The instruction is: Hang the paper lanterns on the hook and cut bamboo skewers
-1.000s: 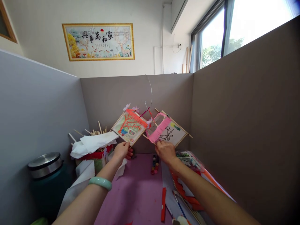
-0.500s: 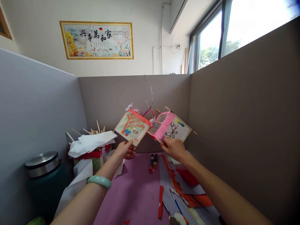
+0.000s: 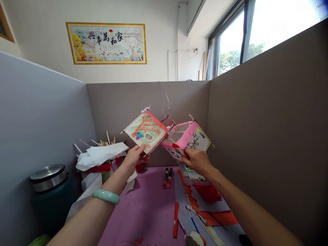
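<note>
Left hand (image 3: 134, 159) + right hand (image 3: 196, 161) are making two. Tree-painted lantern (image 3: 147, 130) + pink-banded lantern (image 3: 189, 135) are making two. One bangle (image 3: 106, 196), one flask (image 3: 52, 200), one framed picture (image 3: 106, 43) are showing. Partition panels (image 3: 146, 97) are numbering three. Sticks (image 3: 108, 137) are overlapping: exact count unclear.

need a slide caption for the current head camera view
Left hand holds a stick-framed tree picture, right hand a pink-trimmed frame, above a purple surface.

L hand (image 3: 135, 159) & R hand (image 3: 196, 160) out fwd, both pinching.
</note>
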The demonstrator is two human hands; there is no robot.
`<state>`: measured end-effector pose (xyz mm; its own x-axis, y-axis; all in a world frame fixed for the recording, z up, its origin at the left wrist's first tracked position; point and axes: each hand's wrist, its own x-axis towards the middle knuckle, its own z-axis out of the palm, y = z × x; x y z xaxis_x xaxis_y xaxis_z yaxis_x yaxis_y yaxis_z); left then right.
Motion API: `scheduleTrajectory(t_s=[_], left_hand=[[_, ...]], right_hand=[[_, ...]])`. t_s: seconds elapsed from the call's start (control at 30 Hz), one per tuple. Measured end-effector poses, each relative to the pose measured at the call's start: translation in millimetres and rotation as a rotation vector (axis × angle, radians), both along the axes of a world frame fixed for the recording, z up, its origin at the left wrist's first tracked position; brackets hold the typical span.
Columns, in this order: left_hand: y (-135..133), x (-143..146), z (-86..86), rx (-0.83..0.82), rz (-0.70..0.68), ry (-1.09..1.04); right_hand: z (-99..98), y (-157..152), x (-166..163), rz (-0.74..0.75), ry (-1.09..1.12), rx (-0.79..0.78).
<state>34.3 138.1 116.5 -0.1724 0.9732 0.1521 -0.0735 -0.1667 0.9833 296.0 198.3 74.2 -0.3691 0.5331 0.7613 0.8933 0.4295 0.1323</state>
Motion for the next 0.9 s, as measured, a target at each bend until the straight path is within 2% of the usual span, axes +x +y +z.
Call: scheduleTrajectory(t_s=[0.2, 0.37, 0.57, 0.9], left_hand=[[-10.3, -16.7, 27.8, 0.017, -0.073, 0.019], [-23.1, -20.6, 58.9, -0.021, -0.140, 0.019], [-34.6, -20.6, 94.4, -0.048, -0.160, -0.007], [-44.7, -32.1, 146.9, -0.053, -0.135, 0.099]], right_hand=[[9.4, -5.3, 16.7, -0.068, 0.074, 0.074], [15.1, -7.2, 24.4, -0.113, 0.081, 0.117], [21.0, -9.9, 21.7, -0.081, 0.117, 0.027], [28.0, -2.9, 12.7, 0.033, 0.212, -0.091]])
